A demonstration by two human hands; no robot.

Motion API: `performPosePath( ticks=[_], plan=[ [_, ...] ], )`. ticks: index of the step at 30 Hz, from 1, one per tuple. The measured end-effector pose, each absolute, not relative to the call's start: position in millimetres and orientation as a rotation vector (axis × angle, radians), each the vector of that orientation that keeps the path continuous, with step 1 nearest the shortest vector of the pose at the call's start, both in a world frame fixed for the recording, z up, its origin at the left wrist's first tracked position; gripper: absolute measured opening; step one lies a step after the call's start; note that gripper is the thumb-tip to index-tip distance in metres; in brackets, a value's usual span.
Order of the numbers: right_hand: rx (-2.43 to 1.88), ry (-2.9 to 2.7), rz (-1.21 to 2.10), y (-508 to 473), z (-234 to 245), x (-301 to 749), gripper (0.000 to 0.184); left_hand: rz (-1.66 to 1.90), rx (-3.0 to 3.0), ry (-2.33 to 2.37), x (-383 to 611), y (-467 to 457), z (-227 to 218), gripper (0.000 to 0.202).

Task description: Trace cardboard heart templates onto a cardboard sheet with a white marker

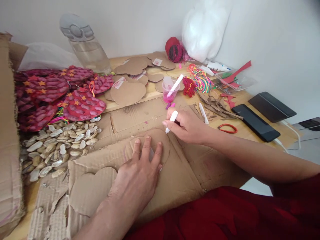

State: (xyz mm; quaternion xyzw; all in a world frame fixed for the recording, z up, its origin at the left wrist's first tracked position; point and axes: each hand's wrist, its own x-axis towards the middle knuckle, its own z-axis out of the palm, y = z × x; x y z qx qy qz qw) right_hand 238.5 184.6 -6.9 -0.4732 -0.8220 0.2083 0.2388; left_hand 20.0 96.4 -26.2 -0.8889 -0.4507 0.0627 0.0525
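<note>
My left hand (140, 170) lies flat with its fingers spread on a cardboard heart cutout, pressing it to a larger cardboard sheet (180, 186). Much of that cutout is hidden under the hand. In my right hand (186, 126) is a white marker (172, 120), its tip down at the upper right edge of the cutout. A thin dark line curves along the sheet by the tip. Left of my left wrist lies another cardboard heart (92, 190).
Peanut shells (57, 146) lie at left below red decorated hearts (82, 103). More cardboard hearts (130, 91), a pink cup (170, 88) and a water bottle (87, 50) stand behind. Yarn (200, 78), cardboard scraps (217, 105) and a phone (256, 121) are at right.
</note>
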Motion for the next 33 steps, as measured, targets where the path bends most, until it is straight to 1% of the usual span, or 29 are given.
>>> performPosePath(
  ticks=[5,8,12,16,24,33],
  plan=[
    [-1.236,-2.232,0.605,193,-9,228,0.021,0.237,-2.682,-1.377,23,96,-17,0.054],
    [-1.182,-2.216,0.638,195,-13,228,0.022,0.259,-2.681,-1.373,24,96,-14,0.053],
    [-1.268,-2.188,0.625,183,-13,239,0.024,0.274,-2.676,-1.372,24,96,-14,0.054],
    [-1.319,-2.205,0.683,174,-11,247,0.025,0.287,-2.676,-1.372,25,96,-14,0.054],
    [-1.251,-2.229,0.581,195,-12,229,0.023,0.232,-2.663,-1.375,21,97,-23,0.055],
    [-1.191,-2.302,0.712,204,-5,198,0.022,0.274,-2.667,-1.376,22,97,-20,0.055]
  ],
)
